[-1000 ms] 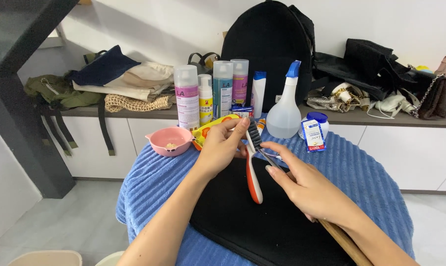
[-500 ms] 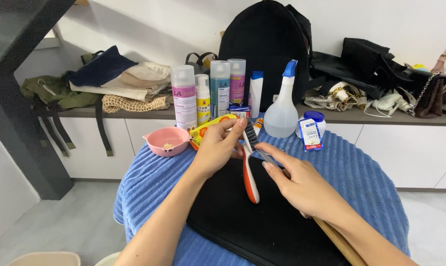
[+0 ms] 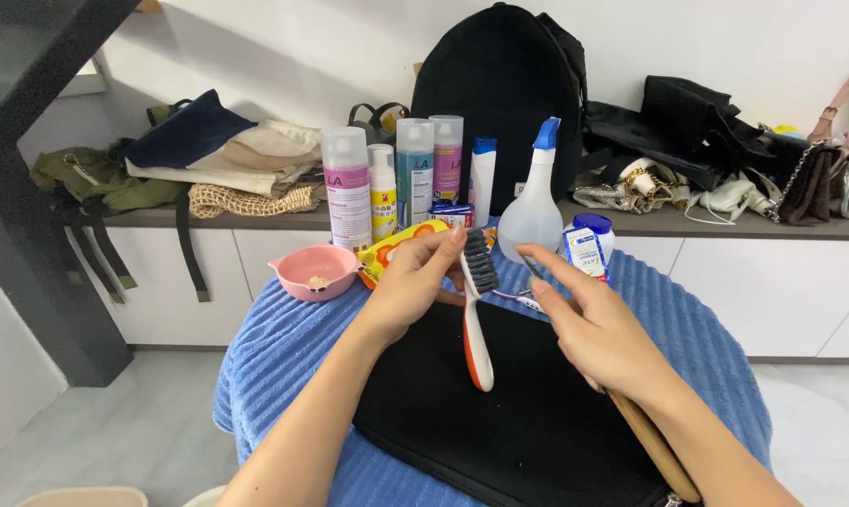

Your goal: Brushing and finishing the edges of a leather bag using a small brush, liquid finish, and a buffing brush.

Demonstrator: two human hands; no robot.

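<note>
Left hand [image 3: 415, 282] fingers clamped on brush [image 3: 478, 310], bristle end up, over black bag [image 3: 527, 413] on blue cloth [image 3: 283, 347]. Right hand [image 3: 593, 324] pinches small metal tool [image 3: 529, 274] beside the bristles. Pink bowl [image 3: 315, 272] holds a few crumbs; spray bottle [image 3: 531, 202] looks clear.

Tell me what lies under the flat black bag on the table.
The flat black bag lies on a blue ribbed towel that shows all around it. A wooden handle rests along its right edge. Whatever lies beneath the towel is hidden.
</note>
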